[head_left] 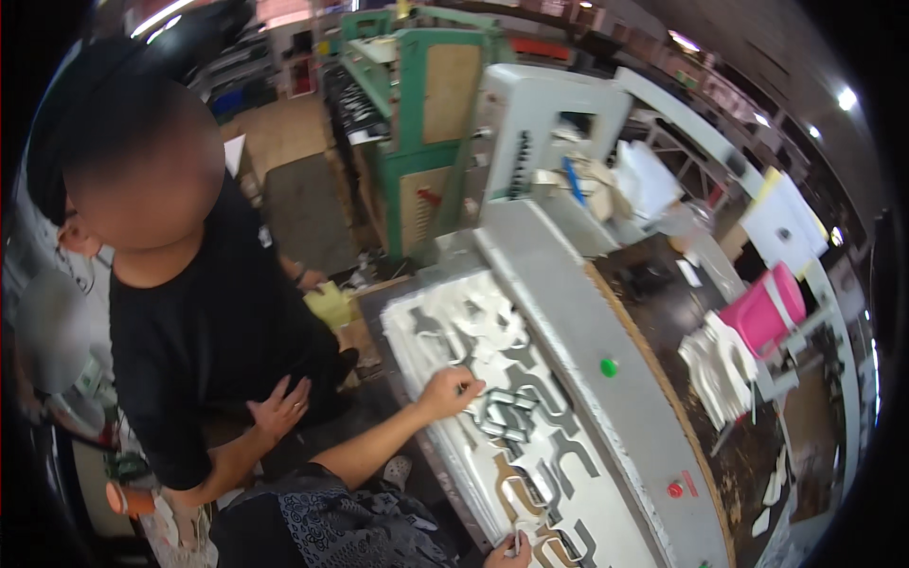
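Right hand (511, 551) at the cutting bed's (568, 322) near edge, fingers curled on a metal die (530, 497). Left hand (447, 391) mid-bed, fingertips pinching another die (500, 412).

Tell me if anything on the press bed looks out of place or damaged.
Nothing stands out. The white sheet lies flat on the bed with shapes cut out. The left hand rests on it; the right hand touches its near end.

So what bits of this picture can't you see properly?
- Right hand: cut off by the head view's bottom edge.
- Left hand: fingertips curl over a piece on the white sheet; what they pinch is too small.
- Co-worker's other arm: hidden behind the body.
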`<state>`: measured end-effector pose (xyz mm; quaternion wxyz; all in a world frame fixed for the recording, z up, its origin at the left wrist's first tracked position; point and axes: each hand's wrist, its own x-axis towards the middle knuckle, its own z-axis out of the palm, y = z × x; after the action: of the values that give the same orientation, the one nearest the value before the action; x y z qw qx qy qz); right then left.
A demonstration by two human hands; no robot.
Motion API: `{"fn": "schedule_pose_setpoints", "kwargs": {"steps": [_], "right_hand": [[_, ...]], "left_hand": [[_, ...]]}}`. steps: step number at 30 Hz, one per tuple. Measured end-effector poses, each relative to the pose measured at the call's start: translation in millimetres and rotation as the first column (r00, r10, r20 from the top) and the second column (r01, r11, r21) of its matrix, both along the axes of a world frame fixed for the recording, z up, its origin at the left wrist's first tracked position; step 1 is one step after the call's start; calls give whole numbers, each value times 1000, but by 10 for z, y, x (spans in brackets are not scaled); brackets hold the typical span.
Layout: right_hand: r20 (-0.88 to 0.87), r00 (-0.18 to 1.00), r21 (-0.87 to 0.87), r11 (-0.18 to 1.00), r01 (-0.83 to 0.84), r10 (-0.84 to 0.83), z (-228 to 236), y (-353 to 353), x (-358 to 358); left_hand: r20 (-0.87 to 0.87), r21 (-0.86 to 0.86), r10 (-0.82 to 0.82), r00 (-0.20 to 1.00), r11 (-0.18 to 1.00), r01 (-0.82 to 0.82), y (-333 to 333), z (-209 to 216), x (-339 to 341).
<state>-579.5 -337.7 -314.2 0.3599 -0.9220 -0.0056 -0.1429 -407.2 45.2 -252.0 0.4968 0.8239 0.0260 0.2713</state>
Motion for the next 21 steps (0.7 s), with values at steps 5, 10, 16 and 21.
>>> {"fn": "schedule_pose_setpoints", "kwargs": {"steps": [5, 10, 16, 21], "right_hand": [[83, 996, -60, 998, 27, -22, 245, 187, -2], [-14, 996, -98, 992, 82, -84, 399, 394, -3], [-83, 992, 42, 995, 95, -91, 321, 364, -8], [-62, 995, -39, 997, 71, -73, 353, 322, -2]], "left_hand": [[-220, -151, -63, 974, 988, 30, -321, -494, -595], [-145, -29, -71, 987, 997, 67, -264, -403, -634], [-192, -92, -60, 980, 995, 43, -228, -392, -623], [-278, -175, -67, 958, 984, 18, -248, -392, -516]]}}
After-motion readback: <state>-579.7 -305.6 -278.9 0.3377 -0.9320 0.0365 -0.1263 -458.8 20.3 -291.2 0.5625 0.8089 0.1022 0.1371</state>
